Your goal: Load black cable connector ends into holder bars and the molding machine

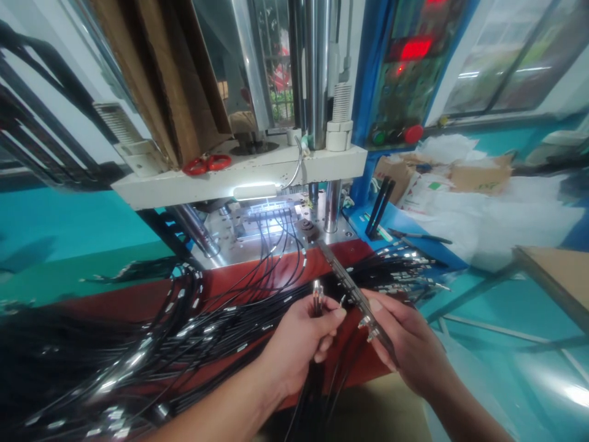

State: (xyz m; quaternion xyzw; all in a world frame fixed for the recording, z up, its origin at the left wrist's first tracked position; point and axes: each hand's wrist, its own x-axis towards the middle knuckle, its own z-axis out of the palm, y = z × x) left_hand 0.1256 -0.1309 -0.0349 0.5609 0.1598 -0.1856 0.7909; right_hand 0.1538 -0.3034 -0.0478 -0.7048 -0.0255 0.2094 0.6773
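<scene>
My left hand (304, 331) is closed around some black cables, whose shiny metal connector ends (317, 288) stick up above the fingers. More lengths of black cable hang below that hand. In my right hand (405, 344) is a long, narrow, dark metal bar (343, 276), slanting up and left towards the press. Small metal connectors (368, 325) sit along the bar's near part. Left thumb and fingertips are close beside the bar; I cannot tell whether they touch it. Thick bundles of black cables (239, 325) with metal tips lie under and around both hands.
A press stands ahead, its pale plate (257, 172) carrying red-handled scissors (207, 164). Under a lit lamp (255, 192), cables run into a metal mould (271, 218). Pliers (421, 237) lie on a blue surface at right, below the control panel (398, 86). The red bench (359, 362) extends below my hands.
</scene>
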